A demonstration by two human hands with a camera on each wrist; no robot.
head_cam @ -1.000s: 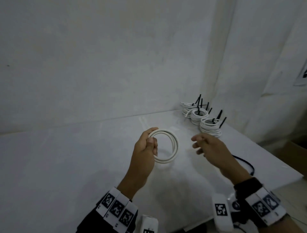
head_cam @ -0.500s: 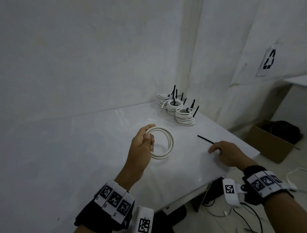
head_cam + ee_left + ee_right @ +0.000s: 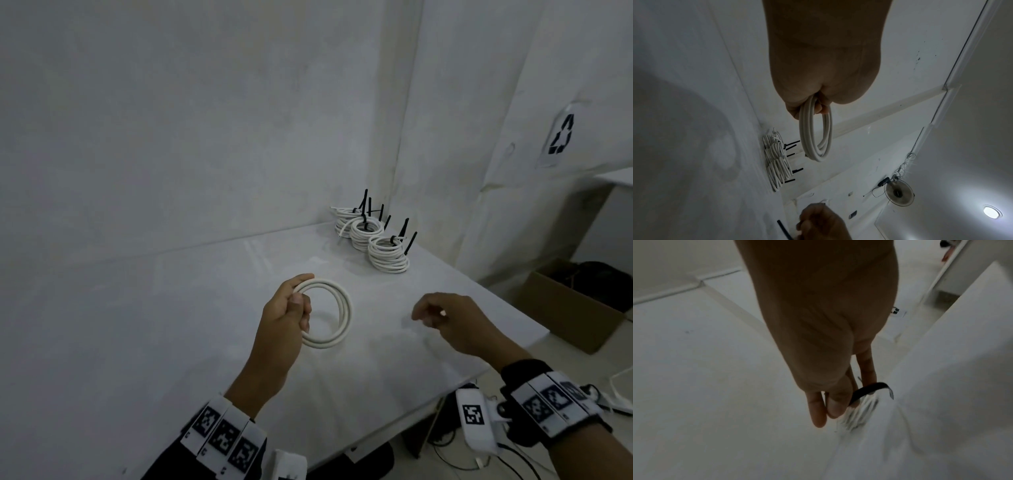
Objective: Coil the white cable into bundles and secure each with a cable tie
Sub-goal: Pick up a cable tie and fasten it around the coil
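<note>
Flanking a white table [image 3: 171, 325], white walls [image 3: 171, 120].

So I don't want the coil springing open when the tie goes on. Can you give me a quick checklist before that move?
1. Coil gripped: ok, left hand holds its loops pinched together, above the table.
2. Loops lying together: ok, they sit side by side.
3. Black cable tie in right hand: ok, pinched, per the right wrist view.
4. Tie around the coil: not ok, the hands are apart.
5. Cable ends tucked in: cannot tell.
6. Finished bundles out of the way: ok, at the far corner.
</note>
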